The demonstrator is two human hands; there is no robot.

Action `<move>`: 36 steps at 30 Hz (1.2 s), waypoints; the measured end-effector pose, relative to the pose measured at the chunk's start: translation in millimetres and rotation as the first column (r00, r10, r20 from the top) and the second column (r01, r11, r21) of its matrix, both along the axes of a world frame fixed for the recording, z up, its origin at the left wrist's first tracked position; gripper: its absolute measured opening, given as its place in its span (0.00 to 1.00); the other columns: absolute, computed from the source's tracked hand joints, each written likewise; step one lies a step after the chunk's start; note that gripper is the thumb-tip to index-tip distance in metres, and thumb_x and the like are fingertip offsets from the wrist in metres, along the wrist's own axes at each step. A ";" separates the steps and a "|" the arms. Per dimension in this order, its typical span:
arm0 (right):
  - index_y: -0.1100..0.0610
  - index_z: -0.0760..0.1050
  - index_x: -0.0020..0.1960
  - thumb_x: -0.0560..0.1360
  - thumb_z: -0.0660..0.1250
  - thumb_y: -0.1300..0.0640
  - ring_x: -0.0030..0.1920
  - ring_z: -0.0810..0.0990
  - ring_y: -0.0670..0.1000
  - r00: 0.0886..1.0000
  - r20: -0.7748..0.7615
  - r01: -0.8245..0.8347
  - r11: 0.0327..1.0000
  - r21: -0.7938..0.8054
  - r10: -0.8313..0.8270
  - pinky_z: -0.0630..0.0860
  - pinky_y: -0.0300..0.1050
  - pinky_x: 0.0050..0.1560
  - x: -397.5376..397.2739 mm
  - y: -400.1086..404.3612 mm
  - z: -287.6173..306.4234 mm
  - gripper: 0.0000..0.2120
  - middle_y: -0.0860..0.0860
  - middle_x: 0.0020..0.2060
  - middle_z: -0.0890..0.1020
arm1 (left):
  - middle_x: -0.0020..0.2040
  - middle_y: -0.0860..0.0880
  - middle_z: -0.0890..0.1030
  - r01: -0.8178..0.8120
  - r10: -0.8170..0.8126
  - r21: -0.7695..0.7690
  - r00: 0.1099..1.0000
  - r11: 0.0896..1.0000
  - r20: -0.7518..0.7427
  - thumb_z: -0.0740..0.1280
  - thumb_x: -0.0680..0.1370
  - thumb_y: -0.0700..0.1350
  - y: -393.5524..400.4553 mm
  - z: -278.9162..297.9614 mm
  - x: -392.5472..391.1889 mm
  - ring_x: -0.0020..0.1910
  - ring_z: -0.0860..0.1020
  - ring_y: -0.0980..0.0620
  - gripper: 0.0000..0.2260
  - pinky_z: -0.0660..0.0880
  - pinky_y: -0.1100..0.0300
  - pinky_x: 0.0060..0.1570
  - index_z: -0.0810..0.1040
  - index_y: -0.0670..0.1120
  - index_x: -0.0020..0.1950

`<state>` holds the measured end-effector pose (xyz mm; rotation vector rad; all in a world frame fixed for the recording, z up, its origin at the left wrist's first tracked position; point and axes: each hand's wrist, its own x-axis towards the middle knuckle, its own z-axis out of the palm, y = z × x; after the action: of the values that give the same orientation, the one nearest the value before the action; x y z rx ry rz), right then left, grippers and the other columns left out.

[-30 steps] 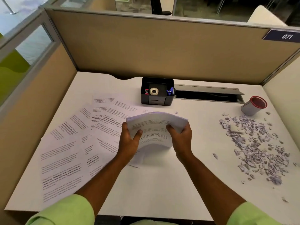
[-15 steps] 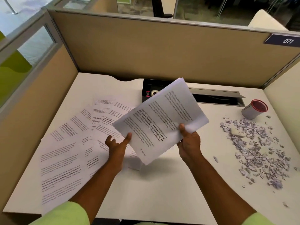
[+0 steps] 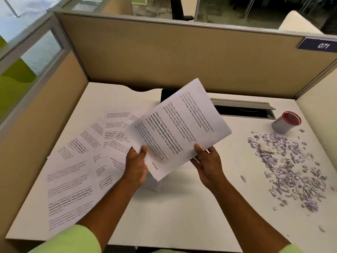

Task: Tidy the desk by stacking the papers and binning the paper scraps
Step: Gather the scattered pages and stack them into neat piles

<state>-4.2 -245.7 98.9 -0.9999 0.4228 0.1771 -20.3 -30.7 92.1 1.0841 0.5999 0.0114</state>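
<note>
A sheaf of white printed paper sheets is held tilted above the white table, lifted clear of its surface. The sheaf is pinched at its lower left edge by the left hand, thumb on the printed face and fingers behind, and at its lower right edge by the right hand, thumb on top and fingers beneath. More loose white printed sheets are spread flat and overlapping across the left half of the table, some partly under the left forearm. On the right side of the table a scattered heap of small grey-white paper scraps is seen, with a few stray pieces lying apart from it. Just beyond the scraps a small grey cylindrical cup with a red rim lies tipped on its side. Behind the held sheaf a black box is mostly hidden, beside a long grey cable slot set in the table. Light green sleeves are visible at the bottom edge.
</note>
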 end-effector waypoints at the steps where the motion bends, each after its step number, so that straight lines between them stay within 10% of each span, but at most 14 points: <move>1: 0.56 0.78 0.61 0.77 0.71 0.63 0.56 0.86 0.54 1.000 0.024 -0.017 0.999 -0.045 0.018 0.84 0.53 0.53 0.3 4.2 1.4 0.14 0.52 0.56 0.86 | 0.60 0.49 0.81 0.006 -0.006 -0.047 1.000 0.999 -0.017 0.62 0.82 0.38 -2.1 -2.2 0.3 0.58 0.81 0.46 0.15 0.78 0.43 0.56 0.73 0.54 0.65; 4: 0.55 0.79 0.58 0.79 0.69 0.65 0.53 0.86 0.56 0.995 0.099 0.008 0.973 -0.230 0.016 0.85 0.58 0.51 7.7 10.4 4.2 0.09 0.52 0.52 0.87 | 0.64 0.44 0.79 0.046 -0.051 -0.046 0.994 0.998 -0.101 0.63 0.82 0.40 -4.6 -11.1 -1.1 0.59 0.80 0.44 0.16 0.80 0.45 0.52 0.69 0.49 0.69; 8: 0.53 0.81 0.51 0.78 0.71 0.62 0.51 0.86 0.57 0.969 0.184 -0.005 0.754 -0.657 0.167 0.82 0.65 0.53 26.8 -2.5 12.0 0.05 0.51 0.50 0.87 | 0.77 0.44 0.61 0.054 0.041 0.444 0.978 0.894 -0.203 0.72 0.76 0.43 2.9 -0.8 4.8 0.73 0.66 0.44 0.39 0.67 0.48 0.69 0.50 0.50 0.79; 13: 0.55 0.82 0.58 0.80 0.66 0.60 0.48 0.85 0.58 0.822 0.122 0.066 0.119 -0.991 0.556 0.84 0.51 0.47 35.8 -19.0 34.9 0.09 0.54 0.52 0.87 | 0.81 0.51 0.47 -0.208 -0.215 0.910 0.931 0.358 0.297 0.77 0.71 0.49 14.9 45.5 26.7 0.80 0.50 0.50 0.49 0.52 0.50 0.76 0.46 0.47 0.80; 17: 0.51 0.80 0.66 0.80 0.66 0.60 0.50 0.84 0.58 0.717 -0.018 0.117 -0.146 -0.982 0.697 0.81 0.48 0.46 38.2 -16.1 49.5 0.16 0.53 0.57 0.86 | 0.78 0.51 0.62 -0.035 -0.544 0.993 0.835 0.112 0.090 0.70 0.76 0.50 23.1 71.7 41.8 0.79 0.53 0.47 0.31 0.49 0.43 0.77 0.63 0.51 0.77; 20: 0.51 0.80 0.65 0.80 0.68 0.57 0.49 0.84 0.57 0.690 0.022 0.121 -0.085 -0.989 0.723 0.77 0.43 0.42 42.5 -17.7 56.0 0.14 0.52 0.57 0.86 | 0.63 0.44 0.79 0.206 -0.571 0.952 0.820 0.227 -0.041 0.65 0.81 0.44 21.2 67.4 37.3 0.69 0.71 0.39 0.12 0.75 0.49 0.62 0.77 0.47 0.64; 23: 0.47 0.79 0.61 0.74 0.76 0.45 0.41 0.85 0.48 0.772 0.131 0.081 0.107 -0.991 0.621 0.80 0.40 0.39 48.1 -39.4 61.2 0.17 0.47 0.47 0.86 | 0.53 0.49 0.81 0.175 -0.410 0.869 0.912 0.463 0.035 0.64 0.82 0.44 24.1 58.2 31.8 0.50 0.79 0.50 0.10 0.74 0.69 0.40 0.77 0.45 0.61; 30: 0.54 0.77 0.62 0.62 0.82 0.51 0.47 0.87 0.55 0.951 0.100 -0.168 0.763 -0.624 0.291 0.84 0.49 0.46 38.5 -95.8 30.9 0.31 0.54 0.47 0.88 | 0.51 0.52 0.82 0.113 -0.170 0.563 0.984 0.819 0.050 0.64 0.81 0.45 35.0 21.0 13.8 0.50 0.81 0.50 0.07 0.80 0.56 0.45 0.76 0.51 0.59; 36: 0.55 0.82 0.50 0.75 0.73 0.67 0.45 0.86 0.47 0.977 0.125 -0.071 0.816 -0.574 0.173 0.80 0.38 0.45 16.9 -66.3 -15.4 0.09 0.46 0.44 0.89 | 0.53 0.52 0.81 0.120 -0.177 0.522 0.982 0.844 0.061 0.65 0.81 0.44 24.4 -2.7 -4.2 0.52 0.80 0.53 0.10 0.78 0.69 0.41 0.74 0.54 0.61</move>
<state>12.7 -312.0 83.4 -1.6252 0.2510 0.0768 -24.5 -6.3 89.4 1.6447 0.4196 0.1008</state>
